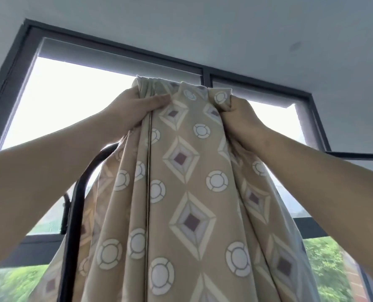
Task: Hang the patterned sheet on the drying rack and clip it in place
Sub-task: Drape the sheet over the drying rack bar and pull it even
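The beige fabric sheet printed with white rings and purple-centred diamonds (181, 192) is held up high in front of the person, its gathered top edge raised against the window and its length falling in long vertical folds to the bottom of the view. The left hand (135, 107) grips the bunched pleats at the upper left of the sheet, with a digit lying across the front of the cloth and the rest wrapped behind it. The right hand (240, 118) is clenched in a fist round the upper right corner, cloth crumpled inside its curled fingers. Both bare forearms reach upward from the lower corners. Just left of the sheet stands the black curved metal tube of the drying rack (72, 214), whose upper bend disappears behind the fabric; whether the sheet rests on the rack cannot be told. Behind everything is a large window with a dark frame (205, 70), bright sky in its upper panes and green foliage (325, 269) in the lower ones, under a plain grey ceiling (203, 22).
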A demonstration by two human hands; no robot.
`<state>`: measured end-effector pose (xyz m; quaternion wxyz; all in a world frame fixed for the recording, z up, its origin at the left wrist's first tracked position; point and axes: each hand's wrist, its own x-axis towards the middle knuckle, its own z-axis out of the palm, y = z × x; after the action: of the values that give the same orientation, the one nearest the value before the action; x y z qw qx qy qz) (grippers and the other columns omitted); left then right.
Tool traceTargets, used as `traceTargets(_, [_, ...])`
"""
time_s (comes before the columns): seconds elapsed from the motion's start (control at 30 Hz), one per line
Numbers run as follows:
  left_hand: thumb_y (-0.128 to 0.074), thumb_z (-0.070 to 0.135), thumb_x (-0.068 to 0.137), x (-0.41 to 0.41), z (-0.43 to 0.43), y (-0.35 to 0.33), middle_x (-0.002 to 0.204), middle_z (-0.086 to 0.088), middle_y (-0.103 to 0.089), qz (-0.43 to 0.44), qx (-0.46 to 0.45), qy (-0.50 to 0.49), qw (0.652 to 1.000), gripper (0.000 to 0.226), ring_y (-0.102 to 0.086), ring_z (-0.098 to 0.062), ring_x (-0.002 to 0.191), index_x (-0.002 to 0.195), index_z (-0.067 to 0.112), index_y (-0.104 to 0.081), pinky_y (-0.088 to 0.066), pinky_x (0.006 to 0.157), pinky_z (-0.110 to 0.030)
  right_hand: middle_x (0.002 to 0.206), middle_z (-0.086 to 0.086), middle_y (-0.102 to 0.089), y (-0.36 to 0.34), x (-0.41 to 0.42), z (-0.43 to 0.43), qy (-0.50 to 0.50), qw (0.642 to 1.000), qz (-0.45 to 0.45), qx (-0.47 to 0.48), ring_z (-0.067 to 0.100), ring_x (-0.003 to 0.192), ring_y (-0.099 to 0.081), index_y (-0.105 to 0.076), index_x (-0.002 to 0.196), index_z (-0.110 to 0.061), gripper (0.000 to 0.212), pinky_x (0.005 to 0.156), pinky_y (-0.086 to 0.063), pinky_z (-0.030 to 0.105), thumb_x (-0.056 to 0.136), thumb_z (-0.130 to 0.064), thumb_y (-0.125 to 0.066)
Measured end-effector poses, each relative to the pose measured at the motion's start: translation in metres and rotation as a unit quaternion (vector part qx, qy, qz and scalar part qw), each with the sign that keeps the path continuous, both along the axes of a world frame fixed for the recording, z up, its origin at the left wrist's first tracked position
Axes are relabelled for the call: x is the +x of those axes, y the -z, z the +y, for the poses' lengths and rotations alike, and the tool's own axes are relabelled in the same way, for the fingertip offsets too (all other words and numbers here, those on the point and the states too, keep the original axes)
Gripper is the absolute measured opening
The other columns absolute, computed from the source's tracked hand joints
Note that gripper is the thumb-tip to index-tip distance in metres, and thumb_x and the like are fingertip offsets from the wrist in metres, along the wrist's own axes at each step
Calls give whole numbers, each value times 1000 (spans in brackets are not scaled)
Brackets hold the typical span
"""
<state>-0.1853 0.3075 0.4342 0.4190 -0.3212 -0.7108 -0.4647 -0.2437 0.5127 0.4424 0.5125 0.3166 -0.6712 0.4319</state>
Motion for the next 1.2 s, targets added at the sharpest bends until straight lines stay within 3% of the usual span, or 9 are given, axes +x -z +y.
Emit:
traceTargets(0.1, [-62, 34, 86, -13, 11, -18, 95, -2, -70, -4, -4, 34, 999, 30, -70, -13, 77, 109, 15, -60, -56, 72, -28, 104, 10, -66, -21, -4, -2, -23, 999, 18, 26, 23, 95, -61, -60, 107, -8, 25, 89, -52, 41, 86, -21, -54])
traceTargets(0.2, [-57, 53, 83, -38, 25, -20, 111, -2, -61, -55, -10, -102, 993, 52, -60, -18, 100, 122, 19, -47, -47, 95, -34, 112, 14, -58, -18, -16, -8, -147, 979, -141, -11, 16, 81, -54, -45, 117, -19, 27, 59, -50, 20, 98, -37, -38])
traceTargets(0.27, [-53, 63, 81, -54, 27, -15, 100, -1, -59, -180, -86, -215, 956, 51, -57, -18, 91, 112, 22, -49, -47, 84, -29, 113, 12, -62, -10, -31, -6, -61, 948, -302, 84, 13, 75, -59, -44, 115, -27, 21, 54, -48, 17, 99, -39, -37])
traceTargets(0.33, [-47, 53, 88, -67, 24, -14, 82, -2, -59, -301, -187, -279, 892, 37, -55, -18, 72, 88, 17, -56, -43, 62, -25, 114, 10, -66, -4, -37, -1, 74, 887, -405, 208, 19, 94, -65, -54, 88, -21, 25, 77, -51, 22, 98, -37, -37])
traceTargets(0.5, [-36, 14, 89, -75, 33, -18, 57, -8, -37, -275, -219, -354, 867, 32, -31, -17, 48, 57, 10, -38, -24, 49, -24, 72, 10, -70, -6, -44, 6, 135, 854, -445, 233, 25, 66, -62, -67, 76, -10, 39, 64, -47, 26, 89, -41, -46])
traceTargets(0.7, [-33, 29, 90, -87, 33, -4, 80, -5, -61, -160, -145, -406, 888, 32, -58, -24, 77, 71, 15, -54, -40, 70, -32, 86, 7, -66, 1, -63, 9, 105, 932, -312, 153, 23, 75, -58, -62, 78, -13, 31, 69, -45, 29, 92, -26, -38])
traceTargets(0.8, [-27, 31, 92, -90, 34, 2, 74, -2, -54, -72, -138, -493, 856, 34, -51, -22, 74, 72, 15, -51, -33, 66, -30, 82, 2, -52, 7, -68, 4, 195, 953, -185, 137, 24, 81, -44, -43, 65, -18, 29, 72, -37, 33, 91, -20, -30])
traceTargets(1.0, [13, 29, 67, -113, 26, 43, 63, -4, -47, 166, -117, -580, 789, 61, -39, -23, 66, 72, 10, -45, -23, 67, -33, 88, 2, -57, 47, -76, 11, 293, 949, -38, 109, 25, 87, -46, -46, 89, -17, 26, 86, -27, 38, 95, -25, -22])
traceTargets(1.2, [-7, 44, 84, -113, 22, 57, 91, -7, -63, 147, -52, -510, 846, 62, -48, -28, 107, 85, 8, -57, -25, 96, -35, 104, 2, -60, 67, -79, 15, 303, 949, 36, 77, 22, 101, -48, -54, 104, -16, 35, 98, -27, 36, 97, -31, -23])
